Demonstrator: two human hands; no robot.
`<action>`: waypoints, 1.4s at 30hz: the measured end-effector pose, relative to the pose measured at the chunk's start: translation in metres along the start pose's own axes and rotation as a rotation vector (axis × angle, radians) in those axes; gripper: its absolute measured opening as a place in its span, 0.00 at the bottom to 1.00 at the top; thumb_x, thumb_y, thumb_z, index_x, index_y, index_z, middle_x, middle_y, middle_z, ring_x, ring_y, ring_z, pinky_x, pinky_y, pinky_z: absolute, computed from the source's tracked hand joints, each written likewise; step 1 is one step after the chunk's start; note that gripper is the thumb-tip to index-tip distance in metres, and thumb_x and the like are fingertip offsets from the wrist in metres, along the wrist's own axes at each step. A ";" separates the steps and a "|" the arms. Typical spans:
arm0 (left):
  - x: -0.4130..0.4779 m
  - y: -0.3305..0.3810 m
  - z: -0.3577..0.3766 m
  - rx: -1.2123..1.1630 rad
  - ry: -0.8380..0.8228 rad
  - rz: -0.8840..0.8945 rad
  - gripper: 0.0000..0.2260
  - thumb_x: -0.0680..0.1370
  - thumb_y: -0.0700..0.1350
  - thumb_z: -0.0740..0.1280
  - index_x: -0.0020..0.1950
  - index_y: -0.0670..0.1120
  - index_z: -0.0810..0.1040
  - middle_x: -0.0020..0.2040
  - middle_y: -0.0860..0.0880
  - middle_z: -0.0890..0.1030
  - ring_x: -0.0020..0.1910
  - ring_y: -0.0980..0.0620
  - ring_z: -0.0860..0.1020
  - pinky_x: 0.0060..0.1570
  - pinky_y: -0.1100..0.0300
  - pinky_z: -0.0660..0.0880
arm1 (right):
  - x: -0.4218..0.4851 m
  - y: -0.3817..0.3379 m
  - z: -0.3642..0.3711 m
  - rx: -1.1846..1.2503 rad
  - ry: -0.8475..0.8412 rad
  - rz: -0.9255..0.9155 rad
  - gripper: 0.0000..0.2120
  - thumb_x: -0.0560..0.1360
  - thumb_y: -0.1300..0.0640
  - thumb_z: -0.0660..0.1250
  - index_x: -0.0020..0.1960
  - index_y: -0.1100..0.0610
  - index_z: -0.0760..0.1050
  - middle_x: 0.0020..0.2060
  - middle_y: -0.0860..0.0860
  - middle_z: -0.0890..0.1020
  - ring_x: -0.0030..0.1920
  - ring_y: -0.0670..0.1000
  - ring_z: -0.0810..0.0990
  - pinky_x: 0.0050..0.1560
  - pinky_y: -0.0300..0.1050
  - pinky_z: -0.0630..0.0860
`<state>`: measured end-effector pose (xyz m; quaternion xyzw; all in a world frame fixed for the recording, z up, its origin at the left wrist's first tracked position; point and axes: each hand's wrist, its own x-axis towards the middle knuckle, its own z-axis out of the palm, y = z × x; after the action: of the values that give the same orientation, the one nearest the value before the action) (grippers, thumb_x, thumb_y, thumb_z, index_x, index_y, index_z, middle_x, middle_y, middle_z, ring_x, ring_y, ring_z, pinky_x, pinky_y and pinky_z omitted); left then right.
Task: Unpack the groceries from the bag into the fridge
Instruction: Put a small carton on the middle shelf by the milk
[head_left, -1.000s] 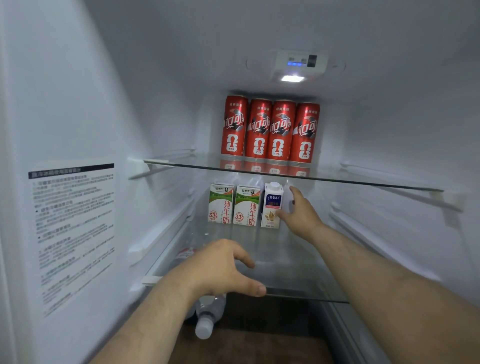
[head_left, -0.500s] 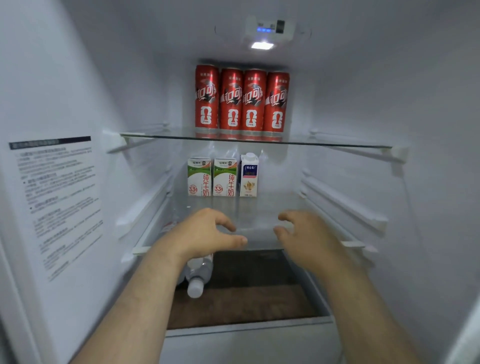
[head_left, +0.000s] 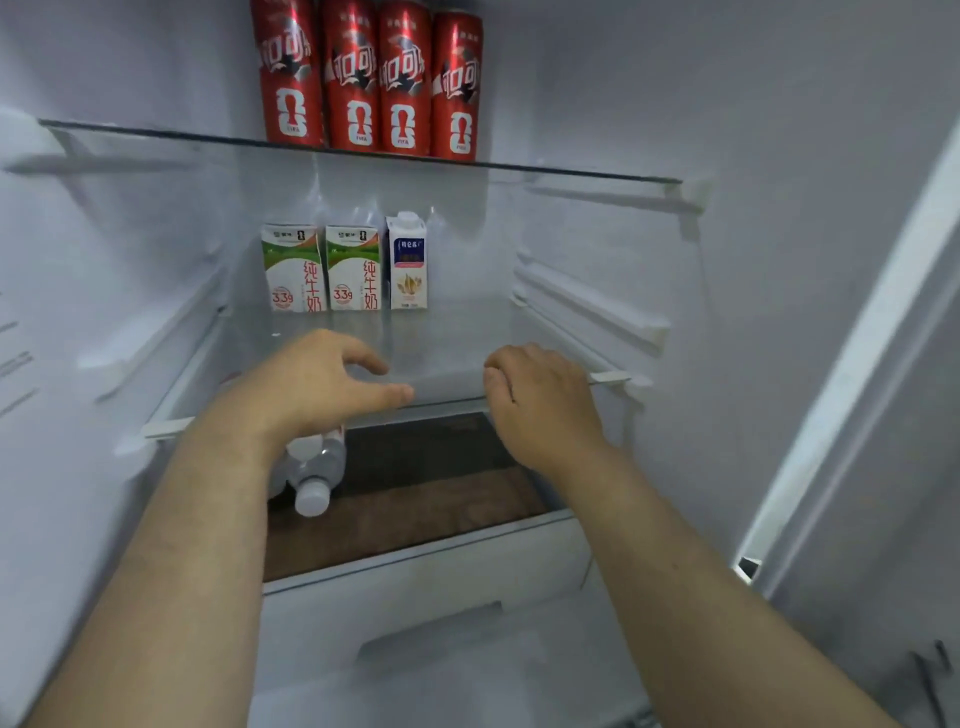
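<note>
Where left hand (head_left: 317, 384) hovers, bottle (head_left: 315, 475) half-hides.

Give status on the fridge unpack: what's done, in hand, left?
Done: four red cans stand on the upper shelf; two green milk cartons and a white carton stand at the back of the middle shelf; a water bottle lies below it. In hand: nothing; left hand and right hand hover empty at the middle shelf's front edge. Left: unclear, the bag is out of view.

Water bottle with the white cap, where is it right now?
In the head view, the clear plastic water bottle with a white cap lies on its side under the lower glass shelf, left of centre, just below the left hand.
</note>
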<state>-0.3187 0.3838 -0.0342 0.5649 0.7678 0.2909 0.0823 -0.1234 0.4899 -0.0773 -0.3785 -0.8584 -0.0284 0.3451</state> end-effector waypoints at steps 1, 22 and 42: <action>-0.002 0.001 0.001 0.012 0.015 0.005 0.22 0.71 0.62 0.72 0.61 0.54 0.79 0.56 0.54 0.77 0.53 0.55 0.73 0.51 0.53 0.73 | 0.000 -0.001 0.000 -0.018 -0.012 0.006 0.12 0.82 0.52 0.53 0.50 0.51 0.74 0.43 0.45 0.72 0.43 0.48 0.70 0.46 0.45 0.62; -0.137 0.057 0.035 0.074 0.217 0.192 0.07 0.76 0.52 0.69 0.51 0.54 0.83 0.50 0.57 0.80 0.54 0.52 0.78 0.56 0.54 0.74 | -0.165 -0.025 -0.123 0.271 -0.331 0.100 0.22 0.82 0.46 0.57 0.72 0.53 0.68 0.71 0.50 0.68 0.70 0.51 0.67 0.69 0.44 0.64; -0.335 0.202 0.105 0.216 -0.027 0.422 0.25 0.77 0.58 0.65 0.73 0.58 0.68 0.74 0.61 0.66 0.72 0.60 0.65 0.69 0.64 0.61 | -0.391 0.037 -0.310 -0.127 -0.184 0.157 0.21 0.81 0.47 0.56 0.73 0.47 0.64 0.70 0.40 0.67 0.69 0.45 0.66 0.66 0.38 0.66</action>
<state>0.0117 0.1532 -0.0787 0.7223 0.6581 0.2105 -0.0311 0.2647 0.1737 -0.0893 -0.4665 -0.8507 -0.0208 0.2413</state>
